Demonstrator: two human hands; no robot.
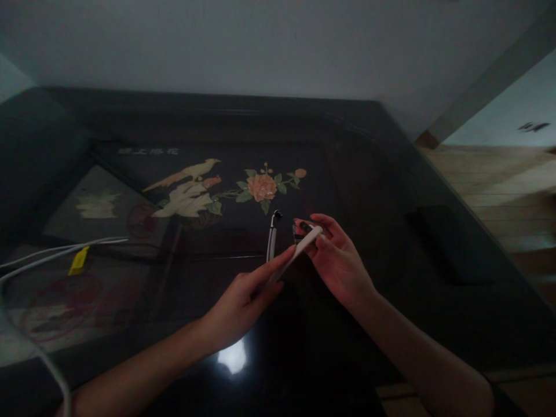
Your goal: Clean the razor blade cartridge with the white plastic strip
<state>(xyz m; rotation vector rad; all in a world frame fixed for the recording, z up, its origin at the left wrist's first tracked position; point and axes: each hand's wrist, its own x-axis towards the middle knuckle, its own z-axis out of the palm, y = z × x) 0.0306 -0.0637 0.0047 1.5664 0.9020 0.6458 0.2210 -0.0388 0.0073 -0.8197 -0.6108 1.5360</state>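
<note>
- Dim room; glossy black lacquer table [434, 301] with an inlaid bird-and-peony panel [217, 188], pale wall behind, wood floor off to the right.
- Left hand [243, 301] pinches the near end of a slim white strip [299, 250], fingers narrow, thumb and forefinger closed along it.
- Right hand [339, 260] meets the strip's far end, fingertips curled in and closed around a small dark piece [303, 229] there. Both hands hover just above the table, near its middle.
- Thin metal tool with a dark tip [273, 237] is just left of the strip; whether it lies on the glass or hangs from the left hand, I cannot tell.
- Step in hand, as I judge it: fitting or working the dark piece at the strip's tip, a two-handed fine adjustment mid-way.
- Next move likely calls for a steady left pinch while the right fingertips do the small, precise work.
- White cables [52, 252] with a yellow tag [79, 260] at the left edge, well apart from the hands.
- Flat dark object [447, 243] on the right of the table; too dark to identify.
- Hard to read: what the strip and dark piece are, and how they join. Low light and the right fingers cover that spot. Glare patch on the table near the left wrist.
</note>
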